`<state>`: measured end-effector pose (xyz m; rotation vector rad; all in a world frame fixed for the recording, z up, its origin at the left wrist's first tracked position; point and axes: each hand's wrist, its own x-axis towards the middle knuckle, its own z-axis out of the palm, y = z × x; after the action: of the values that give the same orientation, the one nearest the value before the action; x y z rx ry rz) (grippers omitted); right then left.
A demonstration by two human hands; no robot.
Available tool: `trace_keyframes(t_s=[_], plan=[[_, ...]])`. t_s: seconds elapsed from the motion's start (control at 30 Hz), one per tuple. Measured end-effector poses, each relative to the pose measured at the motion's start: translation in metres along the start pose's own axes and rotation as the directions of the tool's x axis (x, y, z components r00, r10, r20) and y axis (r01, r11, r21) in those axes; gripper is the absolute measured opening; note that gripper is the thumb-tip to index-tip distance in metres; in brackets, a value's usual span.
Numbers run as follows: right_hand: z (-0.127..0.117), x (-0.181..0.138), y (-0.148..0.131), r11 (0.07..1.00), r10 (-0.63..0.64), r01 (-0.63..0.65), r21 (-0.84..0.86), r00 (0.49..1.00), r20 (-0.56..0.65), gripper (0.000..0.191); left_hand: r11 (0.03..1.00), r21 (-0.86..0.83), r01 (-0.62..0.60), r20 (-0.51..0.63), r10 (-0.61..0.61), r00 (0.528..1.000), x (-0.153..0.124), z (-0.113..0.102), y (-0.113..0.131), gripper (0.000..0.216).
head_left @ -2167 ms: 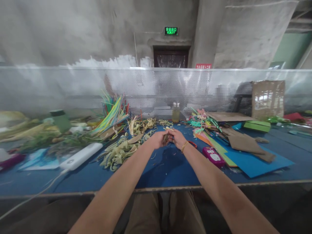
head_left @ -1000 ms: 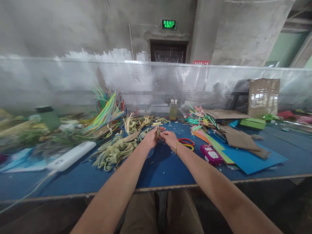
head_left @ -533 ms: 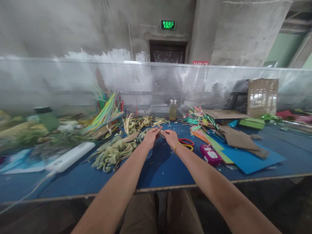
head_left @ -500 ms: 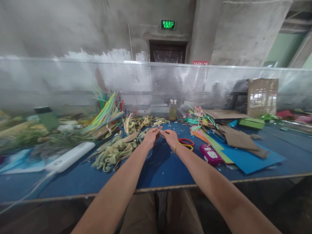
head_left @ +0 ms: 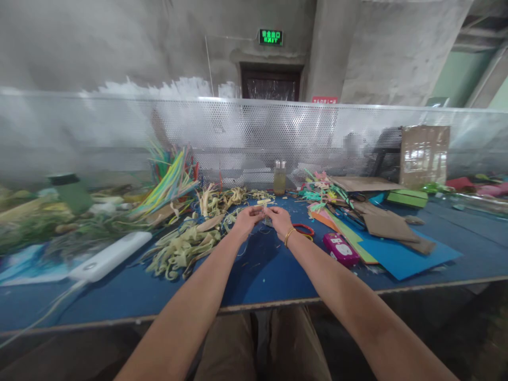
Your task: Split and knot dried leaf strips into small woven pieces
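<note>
Above the middle of the blue table (head_left: 273,286), my left hand (head_left: 246,219) and my right hand (head_left: 280,219) meet with their fingertips pinched together. What sits between the fingers is too small and blurred to name; a thin pale strand loops below my left hand. Just left of it lies a pile of curled, pale green dried husk strips (head_left: 184,248). Beige husk bundles (head_left: 210,201) spread behind that pile. A pair of scissors with red and yellow handles (head_left: 305,229) lies beside my right wrist, partly hidden by it.
On the left are a white power strip (head_left: 111,256), colourful thin stems (head_left: 174,174) and a green bottle (head_left: 71,193). A glass bottle (head_left: 280,179) stands behind my hands. Rightward lie a purple packet (head_left: 340,248), blue paper sheets (head_left: 413,262) and cardboard pieces (head_left: 391,221). A perforated metal screen (head_left: 254,127) borders the back.
My hands stay together, with the fingers slightly shifted and the left hand's fingers more bent. The whole view has moved a little; the things on the table lie as before.
</note>
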<state>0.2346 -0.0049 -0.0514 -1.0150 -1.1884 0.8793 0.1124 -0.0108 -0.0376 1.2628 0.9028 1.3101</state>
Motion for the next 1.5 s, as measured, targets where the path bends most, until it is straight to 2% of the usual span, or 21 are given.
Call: trace_keyframes(t_s=[0.1,0.23,0.4,0.53,0.7,0.83,1.1,1.17,1.27,1.33,1.4,1.47,1.5], plan=[[-0.001,0.001,0.0,0.998,0.052,-0.053,0.018,0.998,0.025,0.035,1.0,-0.003,0.031,0.005,-0.031,1.0,-0.003,0.001,0.004,0.04],[-0.003,0.0,-0.002,0.991,-0.021,0.025,-0.128,0.999,0.036,0.033,0.992,-0.082,0.1,-0.035,-0.103,0.994,-0.002,0.001,0.007,0.03],[-0.002,-0.005,-0.005,0.953,-0.092,0.123,-0.275,0.988,0.123,0.033,0.993,-0.092,0.072,-0.139,-0.085,0.987,0.005,-0.004,0.003,0.024],[0.002,-0.008,-0.005,0.955,-0.095,0.143,-0.26,0.977,0.189,0.033,0.991,-0.124,0.05,-0.187,-0.073,0.98,0.01,-0.008,0.002,0.02],[0.0,-0.005,-0.005,0.957,-0.113,0.146,-0.25,0.983,0.142,0.034,0.995,-0.08,0.055,-0.18,-0.069,0.981,0.007,-0.006,0.004,0.026],[-0.003,-0.004,-0.006,0.954,-0.139,0.158,-0.256,0.986,0.09,0.033,0.999,-0.027,-0.022,-0.194,0.016,0.981,0.006,-0.005,0.005,0.034],[-0.002,-0.005,-0.003,0.949,-0.129,0.157,-0.274,0.985,0.116,0.031,0.988,0.007,-0.153,-0.283,0.149,0.948,0.008,-0.01,0.007,0.016],[-0.001,-0.004,-0.002,0.957,-0.12,0.146,-0.252,0.986,0.115,0.032,0.991,-0.012,-0.135,-0.282,0.126,0.951,0.009,-0.012,0.008,0.018],[0.0,-0.004,-0.002,0.965,-0.114,0.134,-0.223,0.989,0.099,0.033,0.997,-0.063,-0.04,-0.289,0.02,0.957,0.008,-0.012,0.011,0.028],[0.001,-0.005,-0.003,0.97,-0.105,0.121,-0.211,0.991,0.086,0.033,0.994,-0.099,0.043,-0.24,-0.066,0.968,0.005,-0.009,0.011,0.034],[0.002,-0.007,-0.005,0.973,-0.097,0.113,-0.201,0.991,0.088,0.034,0.987,-0.103,0.126,-0.117,-0.138,0.983,0.0,-0.004,0.01,0.035],[0.002,-0.009,-0.006,0.977,-0.091,0.111,-0.181,0.989,0.115,0.034,0.978,-0.117,0.175,-0.013,-0.178,0.984,-0.004,0.002,0.008,0.032],[0.001,-0.009,-0.006,0.981,-0.078,0.099,-0.168,0.989,0.129,0.034,0.972,-0.151,0.178,0.0,-0.18,0.984,-0.006,0.005,0.008,0.03]])
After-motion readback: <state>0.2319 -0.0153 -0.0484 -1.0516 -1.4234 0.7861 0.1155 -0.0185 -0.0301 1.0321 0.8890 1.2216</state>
